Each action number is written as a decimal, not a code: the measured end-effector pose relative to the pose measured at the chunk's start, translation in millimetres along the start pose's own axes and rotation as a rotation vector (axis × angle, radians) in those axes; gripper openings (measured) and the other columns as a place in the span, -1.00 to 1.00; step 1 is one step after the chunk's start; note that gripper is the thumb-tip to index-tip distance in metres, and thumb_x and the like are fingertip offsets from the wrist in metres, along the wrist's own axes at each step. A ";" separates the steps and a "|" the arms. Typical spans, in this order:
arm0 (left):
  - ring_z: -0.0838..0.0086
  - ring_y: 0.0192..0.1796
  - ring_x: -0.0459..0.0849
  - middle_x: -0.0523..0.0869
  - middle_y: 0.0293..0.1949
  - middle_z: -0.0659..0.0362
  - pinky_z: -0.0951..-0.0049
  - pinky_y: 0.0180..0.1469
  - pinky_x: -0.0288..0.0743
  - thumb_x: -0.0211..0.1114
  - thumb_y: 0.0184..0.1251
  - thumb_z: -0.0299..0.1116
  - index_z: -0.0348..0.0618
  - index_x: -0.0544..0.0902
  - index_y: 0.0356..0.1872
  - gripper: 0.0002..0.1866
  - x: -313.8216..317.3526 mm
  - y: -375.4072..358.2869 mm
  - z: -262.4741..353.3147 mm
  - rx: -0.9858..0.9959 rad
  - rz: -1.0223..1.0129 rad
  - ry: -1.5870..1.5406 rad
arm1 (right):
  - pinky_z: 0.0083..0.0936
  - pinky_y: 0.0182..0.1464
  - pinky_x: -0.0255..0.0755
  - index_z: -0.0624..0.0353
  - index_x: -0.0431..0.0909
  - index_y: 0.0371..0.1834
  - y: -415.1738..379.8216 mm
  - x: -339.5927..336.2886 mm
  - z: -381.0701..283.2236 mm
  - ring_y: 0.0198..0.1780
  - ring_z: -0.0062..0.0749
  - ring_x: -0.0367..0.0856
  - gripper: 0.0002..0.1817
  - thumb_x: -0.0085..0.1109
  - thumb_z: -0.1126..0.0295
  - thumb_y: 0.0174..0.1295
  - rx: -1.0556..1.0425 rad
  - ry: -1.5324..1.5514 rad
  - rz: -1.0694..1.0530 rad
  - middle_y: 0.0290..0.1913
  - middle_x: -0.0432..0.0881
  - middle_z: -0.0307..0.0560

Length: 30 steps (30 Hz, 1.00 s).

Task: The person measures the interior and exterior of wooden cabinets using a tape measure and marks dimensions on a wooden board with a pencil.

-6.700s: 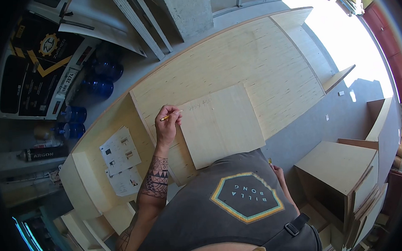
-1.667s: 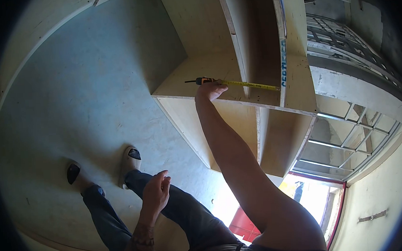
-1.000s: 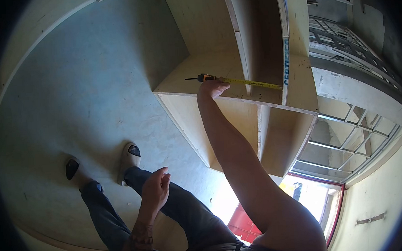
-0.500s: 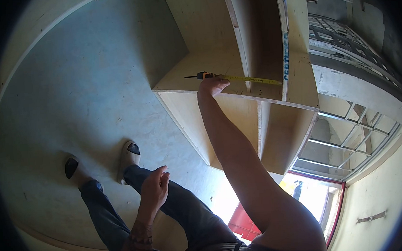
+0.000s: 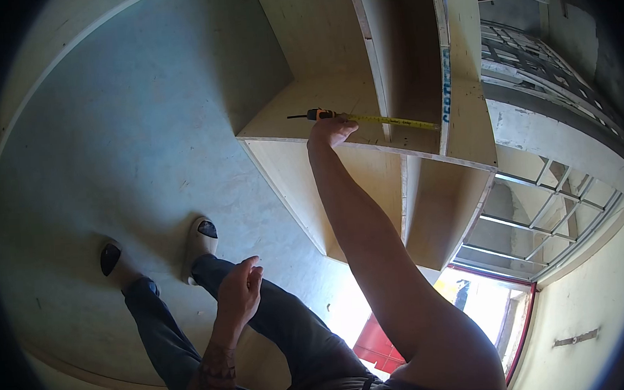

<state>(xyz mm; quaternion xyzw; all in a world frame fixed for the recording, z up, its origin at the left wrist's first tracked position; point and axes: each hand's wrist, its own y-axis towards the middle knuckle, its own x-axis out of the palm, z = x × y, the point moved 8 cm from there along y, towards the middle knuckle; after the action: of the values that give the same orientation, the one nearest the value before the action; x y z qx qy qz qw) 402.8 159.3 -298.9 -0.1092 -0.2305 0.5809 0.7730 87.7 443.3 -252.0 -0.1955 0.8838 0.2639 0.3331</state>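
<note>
My right hand (image 5: 333,131) is wrapped round a black and orange tape measure (image 5: 320,115) at a plywood shelf unit (image 5: 334,88). Its yellow blade (image 5: 393,122) runs to the right, crosses an upright divider (image 5: 378,78) and reaches the side panel bearing blue lettering (image 5: 446,82). A thin dark piece sticks out from the left of the case. Lower down, my left hand (image 5: 241,290) hangs in front of my thigh with its fingers curled in and the tips close together. I cannot tell what, if anything, it holds.
My feet in slip-on shoes (image 5: 203,236) stand on the grey floor (image 5: 125,134). More compartments (image 5: 432,203) of the unit lie below my right hand. Metal grilles (image 5: 539,215) line the right, by a bright doorway with a red frame (image 5: 529,325). A curved pale board edge (image 5: 58,63) bounds the upper left.
Almost nothing differs. My right hand and the tape measure have shifted very slightly, along with a small movement of the view; my left hand keeps its place.
</note>
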 end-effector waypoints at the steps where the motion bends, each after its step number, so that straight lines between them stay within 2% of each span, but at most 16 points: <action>1: 0.11 -0.19 0.82 0.83 -0.09 -0.13 0.23 -0.09 0.67 0.28 0.65 -0.29 -0.29 0.70 0.20 -0.69 -0.4 0.0 0.3 0.010 0.009 0.000 | -0.09 -0.15 0.74 0.26 0.26 0.07 -0.7 -0.3 -0.4 -0.04 0.09 0.73 -0.74 -0.25 0.25 0.74 0.007 0.009 -0.002 0.02 0.60 0.32; 11: 0.13 -0.19 0.82 0.83 -0.08 -0.11 0.23 -0.08 0.67 0.29 0.63 -0.29 -0.27 0.70 0.20 -0.69 -0.9 0.5 -0.7 0.007 0.003 -0.002 | -0.04 -0.06 0.71 0.29 0.26 0.08 2.0 -2.3 3.2 0.01 0.19 0.71 -0.74 -0.27 0.27 0.73 -0.023 0.011 0.013 0.05 0.60 0.39; 13: 0.13 -0.19 0.82 0.83 -0.09 -0.11 0.23 -0.08 0.67 0.29 0.63 -0.29 -0.27 0.70 0.20 -0.69 -1.8 0.6 1.1 0.006 0.002 -0.002 | -0.17 -0.01 0.76 0.29 0.31 0.15 3.3 -3.3 6.9 0.05 0.03 0.71 -0.75 -0.21 0.31 0.68 0.026 -0.041 -0.017 0.11 0.56 0.30; 17: 0.14 -0.20 0.82 0.83 -0.10 -0.10 0.23 -0.09 0.67 0.29 0.63 -0.29 -0.28 0.70 0.20 -0.68 -1.9 -0.5 0.3 0.028 0.025 -0.005 | -0.16 0.03 0.75 0.30 0.31 0.17 4.6 -4.0 7.1 0.07 0.04 0.71 -0.74 -0.21 0.32 0.68 -0.019 -0.061 0.000 0.12 0.56 0.31; 22: 0.14 -0.21 0.81 0.83 -0.11 -0.10 0.24 -0.10 0.66 0.29 0.63 -0.29 -0.28 0.70 0.20 -0.68 -1.0 -0.5 0.5 0.008 0.006 0.003 | -0.15 0.10 0.72 0.32 0.31 0.21 1.2 -4.1 4.3 0.11 0.04 0.69 -0.72 -0.21 0.32 0.68 0.042 0.015 -0.042 0.15 0.55 0.32; 23: 0.14 -0.21 0.81 0.83 -0.11 -0.10 0.24 -0.10 0.66 0.29 0.63 -0.29 -0.28 0.70 0.20 -0.68 -0.4 -0.5 -0.2 0.003 -0.001 0.009 | -0.15 0.10 0.72 0.32 0.31 0.21 -0.6 -3.9 2.8 0.11 0.04 0.69 -0.72 -0.21 0.32 0.68 0.043 0.015 -0.043 0.15 0.55 0.32; 25: 0.15 -0.22 0.81 0.82 -0.12 -0.10 0.24 -0.10 0.66 0.29 0.63 -0.29 -0.27 0.70 0.20 -0.68 0.0 -0.3 -1.1 0.012 0.013 0.001 | -0.01 -0.03 0.62 0.29 0.28 0.08 -2.8 -6.0 -1.4 0.02 0.16 0.69 -0.72 -0.26 0.24 0.73 -0.008 -0.020 0.001 0.06 0.58 0.35; 30: 0.18 -0.24 0.80 0.82 -0.13 -0.09 0.25 -0.11 0.65 0.30 0.63 -0.28 -0.26 0.71 0.20 -0.69 -1.1 -0.4 -0.6 -0.005 0.008 -0.007 | -0.05 -0.03 0.65 0.29 0.28 0.07 -0.6 -4.1 0.9 0.01 0.12 0.70 -0.72 -0.25 0.25 0.72 -0.023 0.008 -0.002 0.05 0.58 0.33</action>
<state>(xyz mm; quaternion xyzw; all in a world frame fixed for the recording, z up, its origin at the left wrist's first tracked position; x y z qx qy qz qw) 403.2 158.2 -299.5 -0.1101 -0.2341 0.5839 0.7695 91.4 444.1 -250.0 -0.2012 0.8818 0.2729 0.3277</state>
